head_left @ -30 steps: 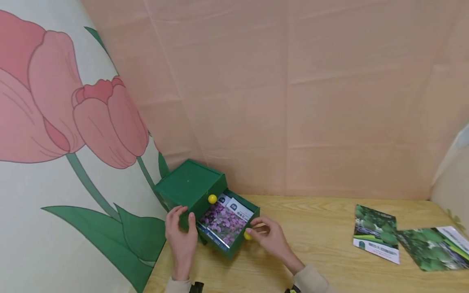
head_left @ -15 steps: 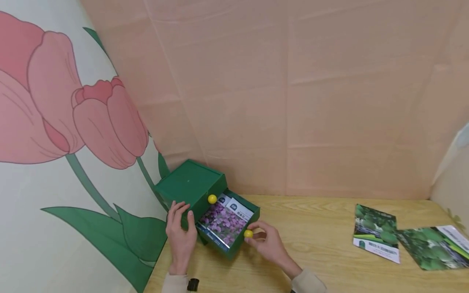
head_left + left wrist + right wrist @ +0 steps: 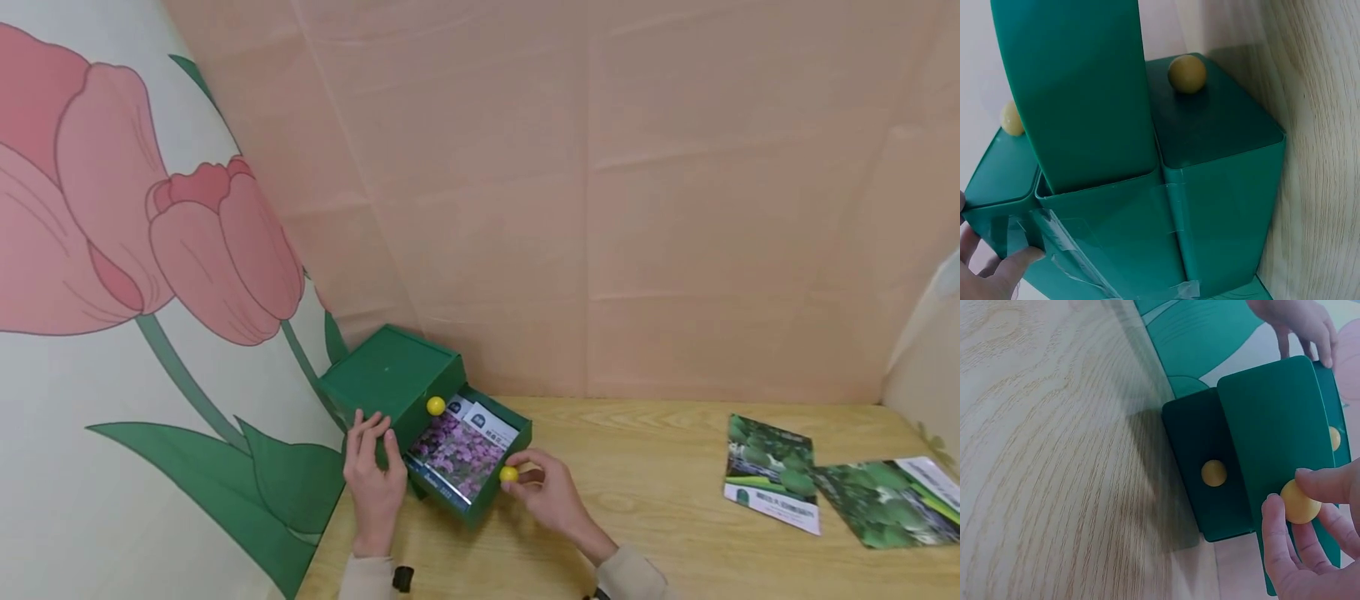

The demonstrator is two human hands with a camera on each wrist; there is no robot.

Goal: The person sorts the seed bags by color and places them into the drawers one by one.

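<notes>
A green drawer cabinet [image 3: 386, 375] stands against the wall, three drawers high. Its middle drawer [image 3: 1279, 425] is pulled well out and holds several leaflets [image 3: 459, 458] with pink-purple flowers and white headings. My right hand [image 3: 551, 493] pinches the yellow ball knob [image 3: 1300, 502] on that drawer's front between thumb and fingers. On the cabinet's near corner my left hand [image 3: 373, 496] rests, fingertips at the top edge, thumb [image 3: 1021, 259] against the side wall of the top section. The top knob [image 3: 436, 406] and bottom knob [image 3: 1214, 473] are untouched.
Two leaflets with green leaf pictures lie at the right on the wooden table [image 3: 637, 467]: one left leaflet [image 3: 771, 467], one right leaflet [image 3: 888, 504], nearly touching. A peach cloth [image 3: 585, 208] hangs behind. A tulip-painted wall [image 3: 225, 375] bounds the left.
My right hand's fingers have shifted slightly on the knob, so more of it shows between them. The drawer stays pulled out. The left hand has barely moved.
</notes>
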